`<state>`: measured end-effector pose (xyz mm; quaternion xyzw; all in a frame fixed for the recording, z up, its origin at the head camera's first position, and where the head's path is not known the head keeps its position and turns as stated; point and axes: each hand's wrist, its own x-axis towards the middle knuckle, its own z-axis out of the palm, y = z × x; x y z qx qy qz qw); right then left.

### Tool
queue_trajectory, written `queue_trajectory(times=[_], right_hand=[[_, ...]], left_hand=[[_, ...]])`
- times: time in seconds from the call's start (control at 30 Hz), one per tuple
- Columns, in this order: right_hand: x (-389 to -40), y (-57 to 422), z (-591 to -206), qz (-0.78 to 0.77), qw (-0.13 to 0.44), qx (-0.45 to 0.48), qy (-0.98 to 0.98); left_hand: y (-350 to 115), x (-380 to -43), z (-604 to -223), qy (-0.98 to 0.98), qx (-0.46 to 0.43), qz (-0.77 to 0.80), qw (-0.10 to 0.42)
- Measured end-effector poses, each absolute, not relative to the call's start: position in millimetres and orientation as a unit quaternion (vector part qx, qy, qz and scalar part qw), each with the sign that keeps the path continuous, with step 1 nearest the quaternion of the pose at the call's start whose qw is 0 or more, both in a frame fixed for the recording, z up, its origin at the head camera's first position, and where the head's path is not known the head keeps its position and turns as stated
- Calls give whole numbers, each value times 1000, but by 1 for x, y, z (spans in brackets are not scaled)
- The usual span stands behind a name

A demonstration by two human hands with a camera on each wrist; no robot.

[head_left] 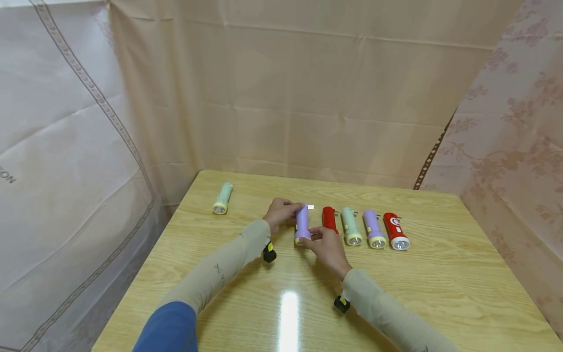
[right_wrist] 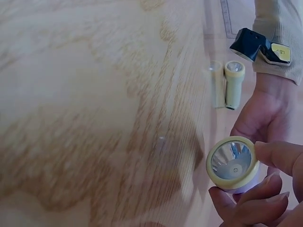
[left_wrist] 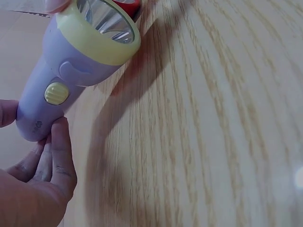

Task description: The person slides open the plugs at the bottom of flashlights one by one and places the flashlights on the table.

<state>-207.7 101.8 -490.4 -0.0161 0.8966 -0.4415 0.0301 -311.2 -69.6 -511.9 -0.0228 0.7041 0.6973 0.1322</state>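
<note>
Both hands hold a purple flashlight (head_left: 302,224) with a pale yellow head, close over the wooden table. My left hand (head_left: 280,213) pinches its tail end between thumb and fingers; in the left wrist view a yellow switch (left_wrist: 56,93) shows on the purple body. At the lens end, my right hand (head_left: 327,248) grips the yellow rim with thumb and fingertips. The lens (right_wrist: 232,161) faces the camera in the right wrist view. Just right of the held one lies a red flashlight (head_left: 329,218), partly hidden behind my right hand.
Right of the red one, a green flashlight (head_left: 350,225), another purple flashlight (head_left: 373,227) and a red flashlight with a white rim (head_left: 394,230) lie in a row. A lone green flashlight (head_left: 224,196) lies at the back left of the table (head_left: 211,303). Cloth curtains (head_left: 281,88) surround the table.
</note>
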Motion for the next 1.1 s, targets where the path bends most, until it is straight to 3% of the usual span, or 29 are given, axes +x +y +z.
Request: queue_trajectory(times=[1.1], right_hand=[[-213,107,-494,-381,-2,-28,924]], left_hand=[[-57,-321,-514,695,-21,705,142]])
